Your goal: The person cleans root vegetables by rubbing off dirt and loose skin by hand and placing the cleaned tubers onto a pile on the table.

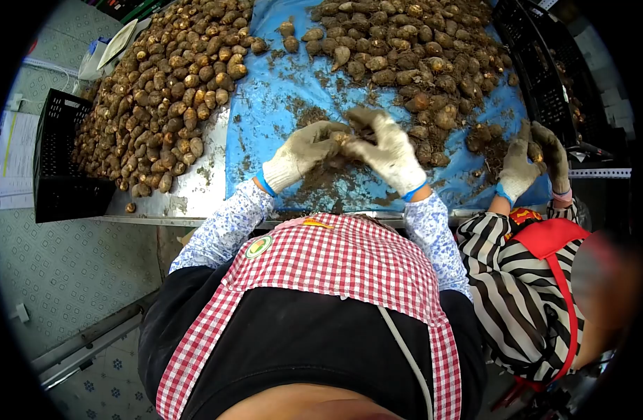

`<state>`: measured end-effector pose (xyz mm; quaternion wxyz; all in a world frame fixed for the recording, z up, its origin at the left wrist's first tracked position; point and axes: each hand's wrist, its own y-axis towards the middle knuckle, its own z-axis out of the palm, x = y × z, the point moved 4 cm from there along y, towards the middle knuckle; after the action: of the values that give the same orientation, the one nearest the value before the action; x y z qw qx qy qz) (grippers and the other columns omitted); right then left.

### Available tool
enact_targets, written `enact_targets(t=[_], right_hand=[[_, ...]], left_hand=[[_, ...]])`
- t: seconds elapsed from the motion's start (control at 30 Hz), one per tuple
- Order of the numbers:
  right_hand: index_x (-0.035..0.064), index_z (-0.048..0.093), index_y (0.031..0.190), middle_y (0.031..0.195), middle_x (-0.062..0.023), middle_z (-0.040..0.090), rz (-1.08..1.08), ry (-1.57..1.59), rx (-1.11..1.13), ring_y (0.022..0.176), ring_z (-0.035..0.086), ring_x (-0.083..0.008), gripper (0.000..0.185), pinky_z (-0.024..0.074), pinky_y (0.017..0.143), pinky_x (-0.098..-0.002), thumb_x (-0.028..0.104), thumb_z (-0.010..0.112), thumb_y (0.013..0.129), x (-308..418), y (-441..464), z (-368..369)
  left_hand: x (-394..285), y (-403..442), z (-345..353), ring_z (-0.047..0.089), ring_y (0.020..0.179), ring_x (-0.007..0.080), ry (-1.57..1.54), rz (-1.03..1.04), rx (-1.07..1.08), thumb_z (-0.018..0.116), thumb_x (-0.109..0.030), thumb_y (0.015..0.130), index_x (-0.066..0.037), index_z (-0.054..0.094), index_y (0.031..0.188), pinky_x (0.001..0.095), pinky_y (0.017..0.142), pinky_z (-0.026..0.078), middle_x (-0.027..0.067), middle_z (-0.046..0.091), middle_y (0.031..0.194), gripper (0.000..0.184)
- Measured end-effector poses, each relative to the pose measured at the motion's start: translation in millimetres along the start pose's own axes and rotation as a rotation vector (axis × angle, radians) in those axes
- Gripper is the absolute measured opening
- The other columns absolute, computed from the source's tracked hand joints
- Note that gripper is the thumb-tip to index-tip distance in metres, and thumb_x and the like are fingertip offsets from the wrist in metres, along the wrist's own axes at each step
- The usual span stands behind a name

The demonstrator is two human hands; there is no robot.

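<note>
My left hand [302,152], in a soiled white knit glove, is closed on a small brown taro [342,139] in front of my chest. Beside it my right hand [389,152], gloved alike and slightly blurred, has its fingers bent around the same taro's other side. Much of the taro is hidden by the gloves. Loose soil [321,187] lies below my hands on the blue sheet [269,105]. Beyond them is a heap of soil-covered taros [412,49]. To the left lies a heap of cleaner-looking taros [164,91].
A black crate [55,157] stands at the table's left end, and another black crate [545,77] is at the right. Close on my right, a co-worker in a striped top [521,294] handles a taro with gloved hands [523,168]. The metal table edge [146,219] runs before me.
</note>
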<state>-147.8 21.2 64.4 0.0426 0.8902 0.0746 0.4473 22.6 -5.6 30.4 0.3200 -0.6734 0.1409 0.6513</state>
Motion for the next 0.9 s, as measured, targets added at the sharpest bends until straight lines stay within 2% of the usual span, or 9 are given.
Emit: enact_targets(t=[0.13,0.3,0.33,0.37,0.47,0.53,0.63,0.73,0.9], right_hand=[[0.0047,0.066,0.103,0.099,-0.0122,0.063,-0.103,-0.112,0.004,0.089,0.061,-0.027,0.028,0.053,0.081,-0.038,0.024,0.074,0.084,4,-9,4],[0.0046,0.066,0.093,0.088,-0.0119,0.063,0.479,-0.195,0.103,0.08,0.062,-0.0233,0.021,0.0527,0.075,-0.0384,0.026,0.066,0.091,-16,17,-8],[0.0037,0.065,0.092,0.082,-0.0111,0.064,0.201,-0.014,-0.197,0.073,0.061,-0.0206,0.023,0.0514,0.068,-0.0371,0.026,0.063,0.094,-43,13,-13],[0.0018,0.065,0.089,0.082,-0.0108,0.067,0.112,-0.333,-0.298,0.073,0.061,-0.0195,0.024,0.049,0.063,-0.0356,0.024,0.058,0.097,-60,10,-20],[0.0014,0.064,0.08,0.096,-0.0157,0.068,0.223,0.248,-0.14,0.083,0.065,-0.0212,0.026,0.0508,0.066,-0.0342,0.02,0.057,0.097,-28,-3,-31],[0.0032,0.066,0.093,0.111,-0.0152,0.065,0.371,1.095,-0.067,0.099,0.063,-0.023,0.01,0.0541,0.08,-0.0324,0.013,0.064,0.091,-49,-9,-4],[0.0049,0.065,0.109,0.113,-0.0155,0.065,0.14,0.191,0.009,0.104,0.062,-0.0257,0.026,0.0527,0.089,-0.0369,0.014,0.071,0.085,7,-16,-6],[0.0045,0.065,0.11,0.104,-0.0169,0.066,-0.006,0.009,-0.054,0.096,0.063,-0.0297,0.029,0.052,0.087,-0.0396,0.02,0.07,0.086,22,-17,-6],[-0.0003,0.064,0.102,0.098,-0.0178,0.066,0.375,-0.072,0.002,0.087,0.065,-0.0259,0.023,0.054,0.079,-0.0374,0.02,0.063,0.092,3,-1,-11]], left_hand=[[-3,-3,13,0.06,0.086,0.0122,-0.405,-0.082,0.137,0.051,-0.015,0.098,0.007,0.05,0.131,0.0237,0.075,0.052,0.0117,0.064,0.104,0.04],[-15,-7,11,0.06,0.096,0.0161,0.123,0.03,0.025,0.05,-0.011,0.095,0.002,0.052,0.132,0.0278,0.084,0.051,0.0117,0.063,0.113,0.039],[-20,-9,11,0.061,0.101,0.0172,0.257,0.077,0.007,0.05,-0.009,0.094,0.0,0.052,0.132,0.0287,0.087,0.051,0.0122,0.062,0.116,0.039],[-24,-8,10,0.057,0.109,0.0207,0.263,0.134,0.008,0.052,-0.009,0.093,0.0,0.051,0.132,0.032,0.094,0.047,0.0134,0.059,0.123,0.04],[-27,-12,2,0.048,0.128,0.0278,0.29,0.203,-0.003,0.055,-0.006,0.09,-0.001,0.048,0.137,0.0384,0.11,0.039,0.0173,0.049,0.139,0.048],[-21,-9,3,0.048,0.128,0.0276,0.126,0.158,-0.034,0.056,-0.008,0.09,-0.001,0.047,0.138,0.0384,0.111,0.039,0.0168,0.049,0.139,0.049],[-20,-5,10,0.049,0.127,0.0258,-0.169,0.072,-0.011,0.061,-0.016,0.09,-0.001,0.043,0.141,0.038,0.11,0.041,0.0176,0.05,0.137,0.055],[-11,-3,17,0.051,0.125,0.025,-0.416,0.048,-0.003,0.066,-0.021,0.09,0.0,0.043,0.141,0.037,0.107,0.043,0.0186,0.052,0.134,0.059],[-38,-11,16,0.054,0.123,0.0272,0.216,0.088,-0.122,0.065,-0.02,0.09,0.001,0.044,0.139,0.0378,0.107,0.043,0.0194,0.055,0.131,0.058]])
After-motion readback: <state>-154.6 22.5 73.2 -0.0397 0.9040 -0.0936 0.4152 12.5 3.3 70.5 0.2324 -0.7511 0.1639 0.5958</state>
